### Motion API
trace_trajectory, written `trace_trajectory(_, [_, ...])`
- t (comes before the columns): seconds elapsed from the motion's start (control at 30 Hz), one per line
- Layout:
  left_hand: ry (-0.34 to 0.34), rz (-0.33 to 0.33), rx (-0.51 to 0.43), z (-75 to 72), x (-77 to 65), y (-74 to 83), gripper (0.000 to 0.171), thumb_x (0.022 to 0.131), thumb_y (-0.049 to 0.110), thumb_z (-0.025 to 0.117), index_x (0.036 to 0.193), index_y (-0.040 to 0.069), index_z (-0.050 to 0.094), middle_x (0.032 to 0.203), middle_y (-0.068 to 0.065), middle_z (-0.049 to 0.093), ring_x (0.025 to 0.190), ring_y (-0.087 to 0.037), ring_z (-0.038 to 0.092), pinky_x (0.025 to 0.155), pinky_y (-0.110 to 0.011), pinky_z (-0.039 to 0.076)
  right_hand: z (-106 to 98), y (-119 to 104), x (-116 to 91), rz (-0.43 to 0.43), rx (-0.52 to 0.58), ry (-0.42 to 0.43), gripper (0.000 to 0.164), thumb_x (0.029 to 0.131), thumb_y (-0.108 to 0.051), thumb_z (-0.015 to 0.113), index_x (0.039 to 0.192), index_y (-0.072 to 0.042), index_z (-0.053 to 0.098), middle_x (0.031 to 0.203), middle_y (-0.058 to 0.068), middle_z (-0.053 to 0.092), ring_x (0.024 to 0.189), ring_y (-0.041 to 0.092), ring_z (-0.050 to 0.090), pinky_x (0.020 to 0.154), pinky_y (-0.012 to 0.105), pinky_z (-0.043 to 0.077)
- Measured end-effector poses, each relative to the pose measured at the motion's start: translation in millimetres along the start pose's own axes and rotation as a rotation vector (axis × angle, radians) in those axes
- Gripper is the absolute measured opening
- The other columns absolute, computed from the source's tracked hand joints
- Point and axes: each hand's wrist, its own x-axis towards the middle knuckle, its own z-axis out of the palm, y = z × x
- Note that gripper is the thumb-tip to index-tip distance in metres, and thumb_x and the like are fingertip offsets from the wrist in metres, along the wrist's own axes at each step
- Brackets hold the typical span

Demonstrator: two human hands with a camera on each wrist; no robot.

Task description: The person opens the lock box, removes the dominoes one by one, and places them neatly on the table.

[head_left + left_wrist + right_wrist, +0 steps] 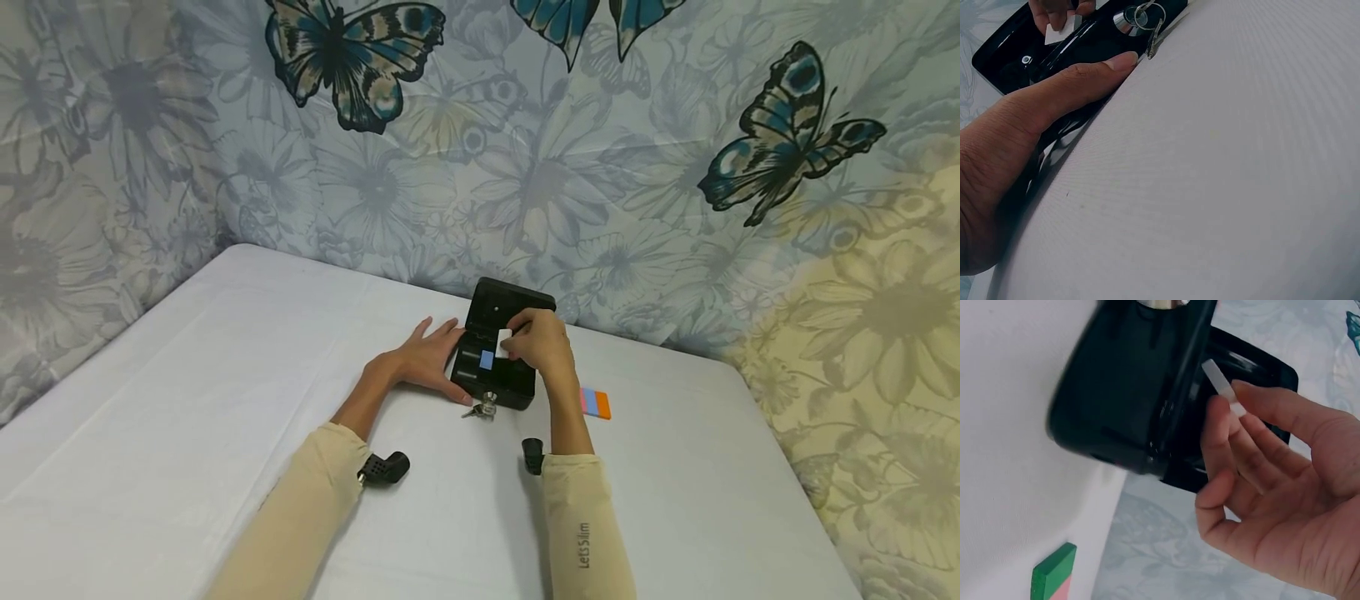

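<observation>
A small black lockbox (pixel 495 385) stands on the table with its lid (pixel 487 307) raised. Keys on a ring (pixel 1150 17) hang from the lock on its front. My left hand (pixel 427 360) rests against the box's left side, fingers spread, with the thumb (pixel 1079 84) along the front. Over the box's interior, my right hand (pixel 1285 462) pinches a small white rectangular block (pixel 1222 384) between thumb and fingertips. A blue piece (pixel 487 359) shows inside the box, just left of the white block.
Right of the box, partly behind my right forearm, lies a row of coloured blocks (pixel 596 403), pink, blue and orange; a green block (pixel 1054 572) shows in the right wrist view. A white cloth (pixel 225 358) covers the table, with a butterfly-patterned backdrop (pixel 540 183) behind.
</observation>
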Motion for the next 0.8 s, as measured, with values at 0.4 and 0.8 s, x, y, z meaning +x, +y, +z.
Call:
trace_trajectory(0.4, [-0.006, -0.012, 0.007, -0.4, -1.1, 0.9, 0.126, 0.073, 0.066, 0.083, 0.167, 0.009, 0.021, 0.176, -0.015, 0.019, 0.167, -0.029, 0.008, 0.135, -0.056, -0.005, -10, 9, 4, -0.074, 0.074, -0.05, 0.028, 0.091, -0.005, 0.075, 0.118, 0.002, 0.07, 0.089, 0.016, 0.078, 0.09, 0.042, 0.076, 0.084, 0.039, 0.054])
trace_trajectory(0.8, [0.007, 0.002, -0.013, 6.0, 2.7, -5.0, 0.132, 0.068, 0.071, 0.082, 0.167, 0.008, 0.02, 0.176, -0.016, 0.016, 0.167, -0.029, 0.005, 0.134, -0.054, -0.011, -27, 12, 2, -0.044, 0.115, -0.121, 0.031, 0.096, -0.006, 0.07, 0.126, 0.001, 0.066, 0.097, 0.012, 0.069, 0.098, 0.044, 0.07, 0.093, 0.044, 0.051])
